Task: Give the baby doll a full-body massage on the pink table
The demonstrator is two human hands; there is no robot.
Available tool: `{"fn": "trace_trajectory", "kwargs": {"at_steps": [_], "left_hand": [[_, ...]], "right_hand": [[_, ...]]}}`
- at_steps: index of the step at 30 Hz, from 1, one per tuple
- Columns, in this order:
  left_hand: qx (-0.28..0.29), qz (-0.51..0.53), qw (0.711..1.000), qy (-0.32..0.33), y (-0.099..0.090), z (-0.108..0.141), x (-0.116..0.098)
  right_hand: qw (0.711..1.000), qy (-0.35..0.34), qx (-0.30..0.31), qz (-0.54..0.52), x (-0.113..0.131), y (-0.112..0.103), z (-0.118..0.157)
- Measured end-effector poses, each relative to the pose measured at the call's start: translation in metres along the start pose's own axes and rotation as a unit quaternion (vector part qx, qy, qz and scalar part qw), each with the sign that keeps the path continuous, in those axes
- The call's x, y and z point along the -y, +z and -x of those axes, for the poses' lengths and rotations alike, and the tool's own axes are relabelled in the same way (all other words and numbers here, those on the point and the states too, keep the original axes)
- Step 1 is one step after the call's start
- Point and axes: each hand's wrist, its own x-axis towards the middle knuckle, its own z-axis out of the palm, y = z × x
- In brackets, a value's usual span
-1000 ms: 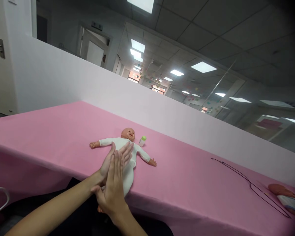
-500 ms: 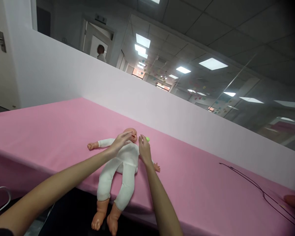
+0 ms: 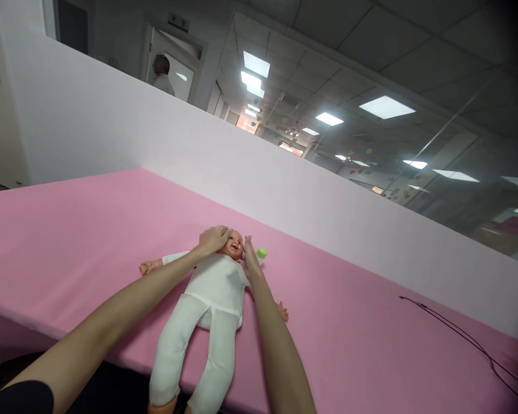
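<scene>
A baby doll (image 3: 218,287) with a white cloth body lies on its back on the pink-covered table (image 3: 349,322), feet towards me. My left hand (image 3: 214,238) rests against the left side of its head, fingers stretched along the cheek and brow. On the other side, my right hand (image 3: 251,259) is upright beside the cheek, fingers extended and palm towards the head. Between the two hands the doll's smiling face (image 3: 235,246) shows. Just right of my right hand lies a small thing with a bright green top (image 3: 262,253), its lower part partly hidden.
A thin black cable (image 3: 453,330) lies on the table at the right. Behind the table runs a low white wall (image 3: 242,167) with glass above it. Beyond the glass, a person (image 3: 162,75) is near a doorway. A white door (image 3: 0,115) is at the far left.
My left hand has moved from over the doll's face to the side of its head, uncovering the face. My right hand has straightened its fingers beside the cheek. The view has come closer.
</scene>
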Motion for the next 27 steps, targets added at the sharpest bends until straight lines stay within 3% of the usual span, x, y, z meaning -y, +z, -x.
{"fn": "trace_trajectory", "kwargs": {"at_steps": [3,10,20,27], "left_hand": [[0.004,-0.025,1.000,-0.003,0.000,-0.004,0.000],[0.016,-0.059,0.998,0.017,0.005,-0.013,0.006],[-0.016,-0.081,0.997,0.008,0.009,-0.014,0.011],[-0.025,-0.078,0.997,0.007,0.010,-0.013,0.011]], "right_hand": [[0.993,0.071,0.056,-0.071,0.006,0.001,-0.003],[0.999,0.021,0.049,0.007,0.004,-0.005,-0.011],[0.999,-0.003,0.002,0.042,-0.004,-0.002,-0.019],[0.999,-0.023,0.016,0.044,0.002,-0.002,-0.014]]}}
